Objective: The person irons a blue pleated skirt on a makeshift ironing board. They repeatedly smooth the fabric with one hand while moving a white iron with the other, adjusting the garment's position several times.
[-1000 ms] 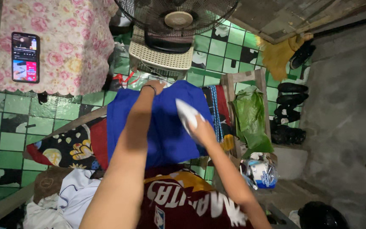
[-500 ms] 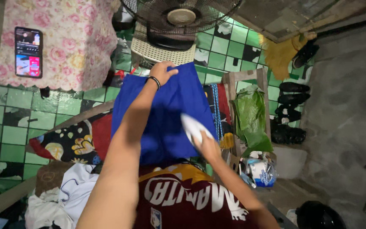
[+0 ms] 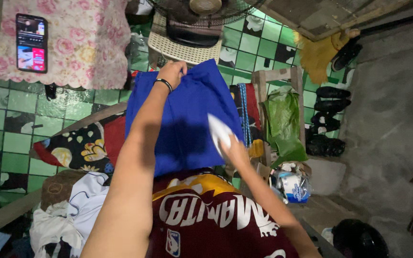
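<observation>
Your left hand (image 3: 172,73) pinched the far edge of the blue cloth (image 3: 187,119), holding it taut over the board, so your right hand (image 3: 235,152), wrapped around the white iron (image 3: 218,131), could press it flat.

A blue garment (image 3: 187,119) is lying spread flat, its far edge bunching slightly near the top. A white iron (image 3: 220,133) is resting on its right side, pointing away.
</observation>
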